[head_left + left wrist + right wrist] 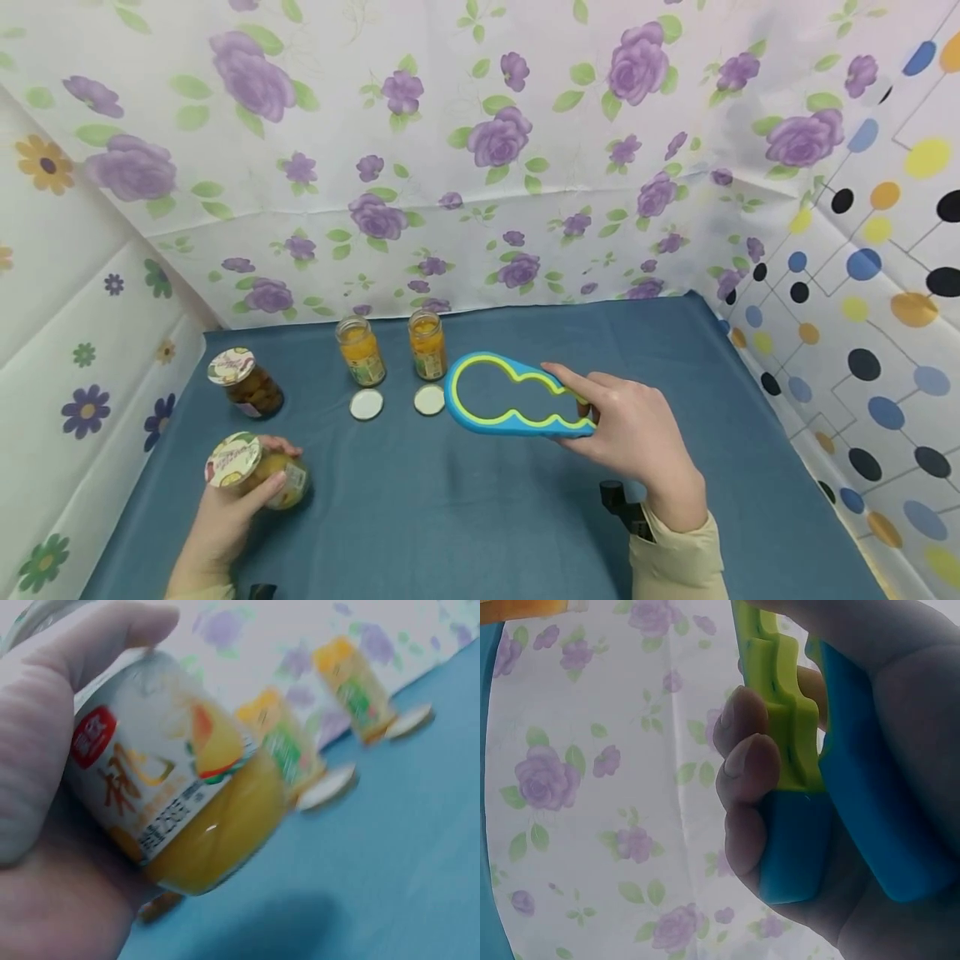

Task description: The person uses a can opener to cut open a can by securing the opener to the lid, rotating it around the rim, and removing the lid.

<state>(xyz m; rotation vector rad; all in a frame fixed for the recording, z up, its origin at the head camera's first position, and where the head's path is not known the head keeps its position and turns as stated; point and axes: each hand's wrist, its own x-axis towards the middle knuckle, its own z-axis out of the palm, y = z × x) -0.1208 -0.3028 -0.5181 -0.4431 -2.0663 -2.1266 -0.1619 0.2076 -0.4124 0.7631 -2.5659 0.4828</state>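
Observation:
My left hand (225,517) grips a glass jar of peaches (287,487) above the left front of the table, tilted, with its printed lid (234,460) on. In the left wrist view, thumb and palm wrap the jar (187,787), whose white label has a peach picture and yellow contents below. On the right, my right hand (630,421) holds a blue and yellow-green jar opener (517,425) by its handle end, its large loop pointing left with nothing inside. Fingers curl round both handle arms of the opener (877,802) in the right wrist view.
Behind the left hand stands a dark-filled jar (257,392) with a printed lid. Two uncovered jars of orange-yellow contents, one left (363,354) and one right (428,346), stand at the back. White lids (366,405) (430,400) lie before them. Patterned cloth walls surround the blue tabletop (420,533).

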